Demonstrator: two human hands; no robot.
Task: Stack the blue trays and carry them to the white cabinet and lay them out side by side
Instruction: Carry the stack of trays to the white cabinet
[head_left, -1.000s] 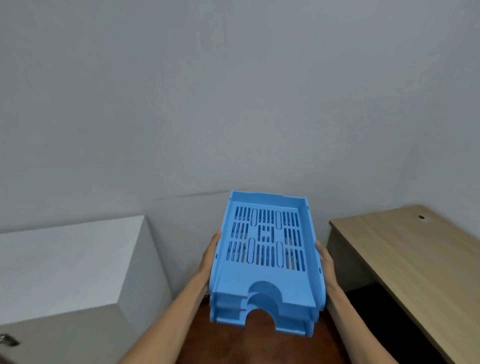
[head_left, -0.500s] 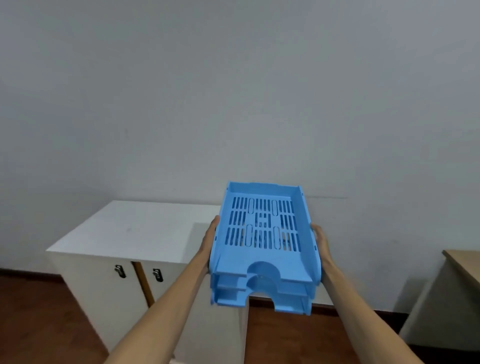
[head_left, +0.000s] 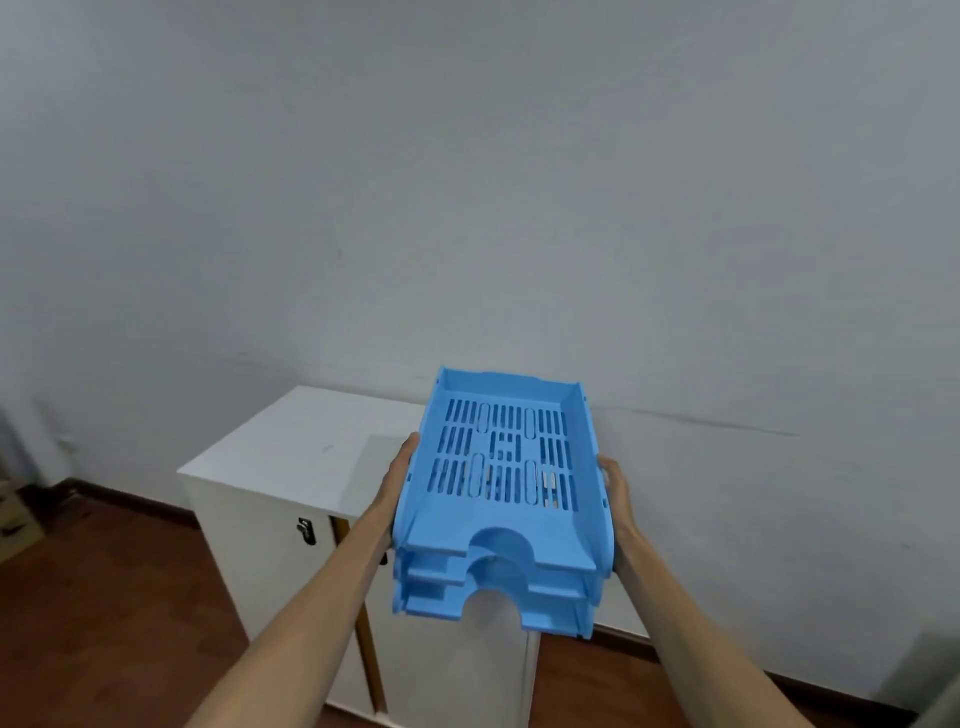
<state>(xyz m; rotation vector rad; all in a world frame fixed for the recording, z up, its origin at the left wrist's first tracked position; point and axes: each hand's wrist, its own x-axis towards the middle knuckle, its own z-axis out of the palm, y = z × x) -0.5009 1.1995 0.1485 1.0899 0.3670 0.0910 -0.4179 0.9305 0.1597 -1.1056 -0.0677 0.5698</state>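
Note:
Three blue slotted trays (head_left: 501, 499) sit nested in one stack, held in the air in front of me. My left hand (head_left: 397, 478) grips the stack's left side and my right hand (head_left: 618, 499) grips its right side. The stack hangs above the right part of the white cabinet (head_left: 291, 452), whose flat top shows to the left of the trays. The cabinet's right half is hidden behind the stack and my arms.
The cabinet stands against a plain grey wall (head_left: 467, 208) and has a black door handle (head_left: 306, 530) on its front. Brown wooden floor (head_left: 104, 613) spreads to the left. A cardboard box (head_left: 13, 514) sits at the far left edge.
The view has swung left: the wooden desk has left the frame and the white cabinet now lies directly under the stack. My hands keep the same grip on the trays.

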